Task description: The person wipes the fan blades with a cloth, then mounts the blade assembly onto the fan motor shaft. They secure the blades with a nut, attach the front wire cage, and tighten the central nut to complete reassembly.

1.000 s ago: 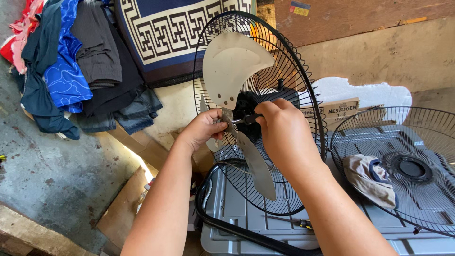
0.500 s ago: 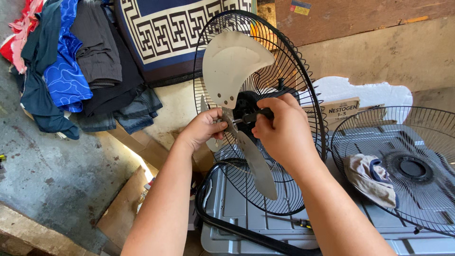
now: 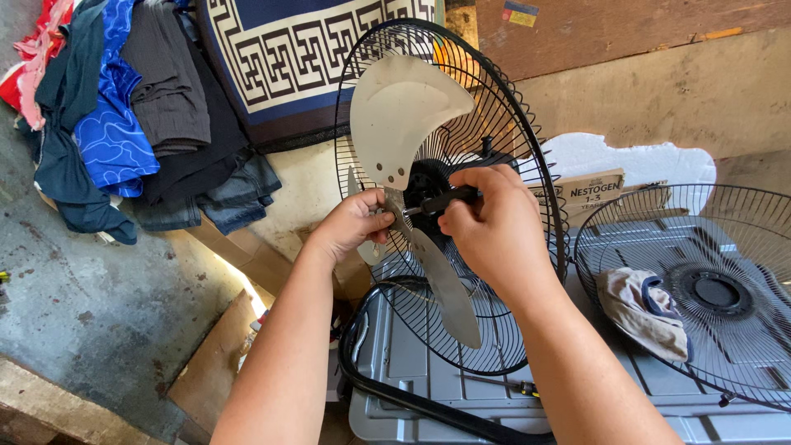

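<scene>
A grey concrete floor (image 3: 99,305) fills the left of the scene, with a heap of clothes (image 3: 124,107) in blue, black, grey and red hanging at the far left, and a dark blue rug with a pale key pattern (image 3: 297,58) beside it at the far middle. In the near right lies a grey plastic lid or crate top (image 3: 412,387), and on it rests a loose round wire fan guard (image 3: 700,288), lying flat at the right with a crumpled rag (image 3: 643,309) inside it.

In the middle stands the rear wire guard of the fan (image 3: 494,115), upright and tilted a little, with the metal fan blade (image 3: 408,115) mounted in front of it; one vane points up and far, another (image 3: 449,292) hangs down and near. A black ring or cable (image 3: 371,363) curves below the guard at the near side. Behind the guard, to the right, sits a small cardboard box (image 3: 589,194) against a white foam piece (image 3: 626,156).

The left hand (image 3: 350,227) pinches the blade close to its hub, fingers closed on the metal edge. The right hand (image 3: 490,227) is just beside it, fingers curled tight around a black tool handle (image 3: 449,199) that points at the hub (image 3: 424,185). A small screwdriver (image 3: 515,383) lies on the grey lid, near the right forearm.
</scene>
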